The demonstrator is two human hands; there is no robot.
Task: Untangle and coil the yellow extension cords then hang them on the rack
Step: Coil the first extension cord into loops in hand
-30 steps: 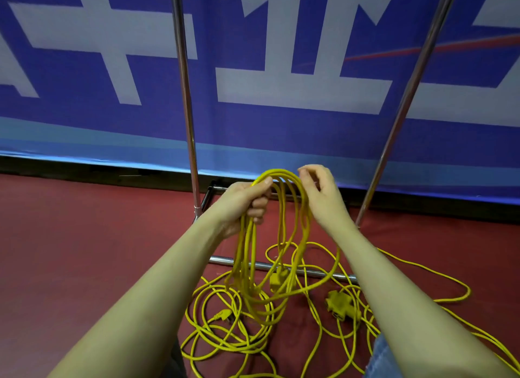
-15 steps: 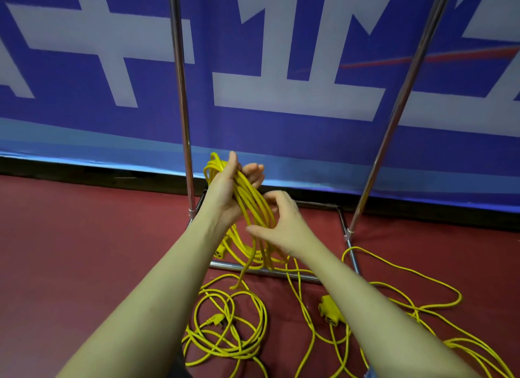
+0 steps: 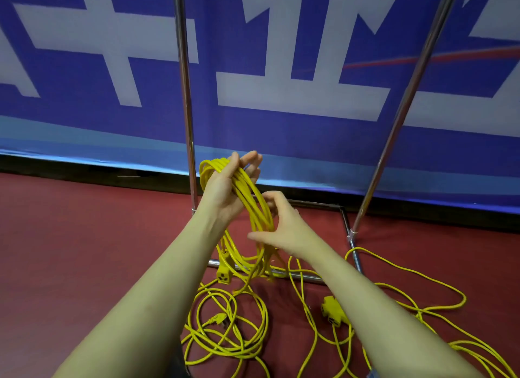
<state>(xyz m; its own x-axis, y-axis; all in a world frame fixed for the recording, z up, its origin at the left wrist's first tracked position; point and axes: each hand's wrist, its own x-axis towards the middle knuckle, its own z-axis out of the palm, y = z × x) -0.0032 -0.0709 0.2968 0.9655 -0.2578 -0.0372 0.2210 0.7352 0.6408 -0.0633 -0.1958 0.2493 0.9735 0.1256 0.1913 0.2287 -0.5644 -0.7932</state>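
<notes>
Coiled yellow cord (image 3: 247,197), raised since a second ago, now lies across the left hand (image 3: 229,186), whose fingers are nearly straight; the right hand (image 3: 281,225) has dropped to pinch the hanging loops. Loose cords (image 3: 225,329) remain on the red floor (image 3: 84,251) beside the rack (image 3: 185,96), so coiling appears unfinished.

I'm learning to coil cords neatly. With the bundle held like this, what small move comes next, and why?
Probably the right hand wraps the loose tail around the coil lying over the left hand: strands and a socket end dangle below, unbound, above the rack base.
</notes>
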